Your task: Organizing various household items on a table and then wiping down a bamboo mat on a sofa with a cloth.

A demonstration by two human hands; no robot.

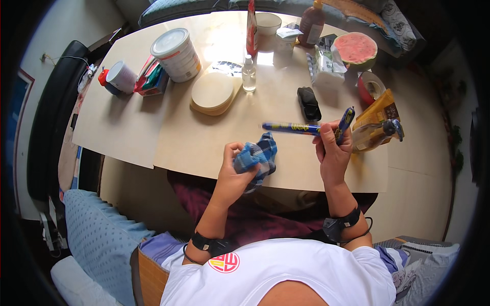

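Observation:
My left hand (pixel 238 174) grips a crumpled blue, white and dark plaid cloth (pixel 260 157) above the table's front edge. To its right, my right hand (pixel 335 153) holds two blue pen-like sticks with yellow lettering. One blue stick (pixel 291 128) points left, its end above the plaid cloth. The other blue stick (pixel 345 121) slants up and to the right between my fingers. Just beyond my right hand lies a black case-like object (pixel 308 104). A clear pump bottle (pixel 369 135) and a yellow squeeze tube (pixel 377 109) are right beside that hand.
Across the pale table (pixel 183 141) stand a large lidded can (pixel 176 55), a stack of round boards (pixel 212 91), a small spray bottle (pixel 249 76), a tissue pack (pixel 327 67), a cut watermelon (pixel 356 49) and a red tape roll (pixel 370 88). A brown bottle (pixel 311 25) is farther back.

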